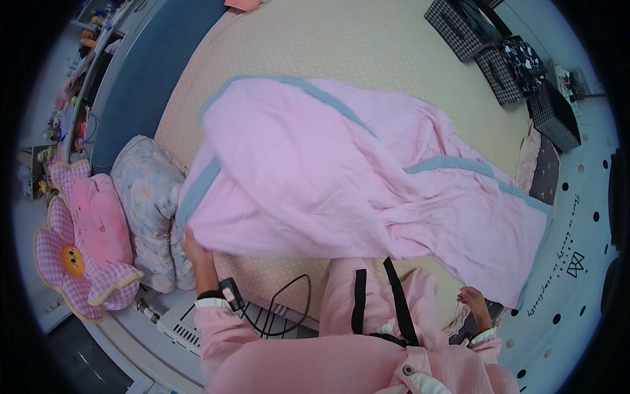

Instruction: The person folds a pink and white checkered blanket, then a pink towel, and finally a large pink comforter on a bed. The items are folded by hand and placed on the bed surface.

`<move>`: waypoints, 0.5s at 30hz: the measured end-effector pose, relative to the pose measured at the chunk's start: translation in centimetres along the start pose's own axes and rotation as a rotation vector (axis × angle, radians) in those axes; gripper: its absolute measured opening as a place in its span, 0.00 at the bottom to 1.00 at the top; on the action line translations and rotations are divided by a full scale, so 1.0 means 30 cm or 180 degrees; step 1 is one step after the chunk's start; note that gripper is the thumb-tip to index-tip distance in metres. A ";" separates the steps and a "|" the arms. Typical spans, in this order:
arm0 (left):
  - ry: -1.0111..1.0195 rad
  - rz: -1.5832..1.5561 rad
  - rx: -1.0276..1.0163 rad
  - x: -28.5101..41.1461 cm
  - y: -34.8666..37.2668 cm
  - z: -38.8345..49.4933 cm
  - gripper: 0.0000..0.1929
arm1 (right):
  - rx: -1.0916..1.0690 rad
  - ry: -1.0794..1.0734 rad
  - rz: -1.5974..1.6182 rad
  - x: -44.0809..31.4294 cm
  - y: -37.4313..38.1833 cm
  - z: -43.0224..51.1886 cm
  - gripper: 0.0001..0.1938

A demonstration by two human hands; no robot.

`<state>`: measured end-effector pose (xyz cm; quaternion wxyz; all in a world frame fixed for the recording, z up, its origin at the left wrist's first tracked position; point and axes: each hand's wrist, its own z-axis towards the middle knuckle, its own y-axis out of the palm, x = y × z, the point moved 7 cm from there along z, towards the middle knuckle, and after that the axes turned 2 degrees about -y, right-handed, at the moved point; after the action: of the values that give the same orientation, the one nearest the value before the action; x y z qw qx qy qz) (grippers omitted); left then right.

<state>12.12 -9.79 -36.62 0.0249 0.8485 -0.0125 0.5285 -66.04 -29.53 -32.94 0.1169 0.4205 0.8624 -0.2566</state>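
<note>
A pink blanket (295,157) with blue-grey edging lies spread over a cream dotted bed sheet (374,54), in loose folds with its left part raised and slightly blurred. My left hand (199,251) grips the blanket's near left corner, beside a floral pillow (150,212). My right hand (473,299) hangs low at the near right, just off the blanket's edge, its fingers loosely bent and nothing visible in them. A strapped black device with a cable (231,294) sits on my left wrist.
Left of the pillow lie a pink plush cushion (101,221) and a checked flower cushion (56,246). A blue headboard (152,64) borders the bed. Houndstooth storage boxes (502,71) stand at the far right. A white radiator (179,322) is below on the left.
</note>
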 end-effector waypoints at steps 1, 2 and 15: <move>-0.0050 0.0143 0.0557 -0.045 -0.148 -0.006 0.20 | -0.0076 -0.0050 0.0004 0.000 0.006 0.009 0.11; 0.0183 0.0795 0.0504 -0.071 -0.251 -0.024 0.20 | -0.0137 -0.0074 -0.0014 0.000 0.010 0.017 0.11; -0.0877 0.3299 -0.0294 -0.506 -0.266 -0.160 0.24 | -0.0079 -0.0298 -0.0010 0.008 -0.071 0.057 0.13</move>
<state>1.51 -1.62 -48.35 -0.2038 0.7906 -0.4560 0.3542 -67.87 -31.40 -33.74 0.1620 0.4052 0.8597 -0.2655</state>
